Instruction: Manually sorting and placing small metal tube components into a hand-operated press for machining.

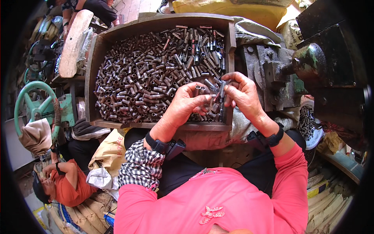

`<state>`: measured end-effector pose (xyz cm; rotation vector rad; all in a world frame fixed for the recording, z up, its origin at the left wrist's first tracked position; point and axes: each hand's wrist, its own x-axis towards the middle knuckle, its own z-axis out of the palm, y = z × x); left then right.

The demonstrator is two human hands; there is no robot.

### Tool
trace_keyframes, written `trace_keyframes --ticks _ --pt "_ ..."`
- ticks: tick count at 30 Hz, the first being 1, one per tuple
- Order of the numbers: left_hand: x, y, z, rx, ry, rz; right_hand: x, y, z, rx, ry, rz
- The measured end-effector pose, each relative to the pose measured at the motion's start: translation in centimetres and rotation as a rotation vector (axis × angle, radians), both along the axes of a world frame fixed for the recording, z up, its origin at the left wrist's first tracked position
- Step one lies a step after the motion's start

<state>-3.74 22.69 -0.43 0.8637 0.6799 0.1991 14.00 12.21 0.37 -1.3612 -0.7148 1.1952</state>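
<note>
Grey metal tube [222,89] pinched in its fingers, the right hand [242,93] hangs above the wooden box's [92,78] right side; the left hand [186,102] curls its fingers around more tubes [200,89]. I'd keep both low, so slips land inside.

This is a metal workshop or small factory: a wooden box [91,80] is heaped with short metal tubes [136,78], and a heavy, grimy machine [311,64] with worn paint stands close on the right. On the left is a green wheel [36,113] on another machine, while filled sacks [325,212] are packed along the lower edges and more small metal pieces [306,121] lie at the right. Other people, one in an orange shirt [76,183], sit or bend among the crowded equipment.
</note>
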Motion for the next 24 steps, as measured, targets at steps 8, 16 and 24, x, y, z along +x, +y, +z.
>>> trace_keyframes --ticks 8,16,24 --pt "-0.06 -0.03 -0.27 -0.073 -0.107 0.145 -0.30 -0.30 0.29 -0.020 0.019 0.014" --pt "0.13 -0.34 -0.15 0.017 -0.100 0.161 -0.64 -0.32 -0.55 -0.040 0.164 -0.078" --pt "0.00 -0.51 -0.13 0.192 -0.084 0.148 -0.22 -0.42 -0.65 -0.073 0.354 -0.020"
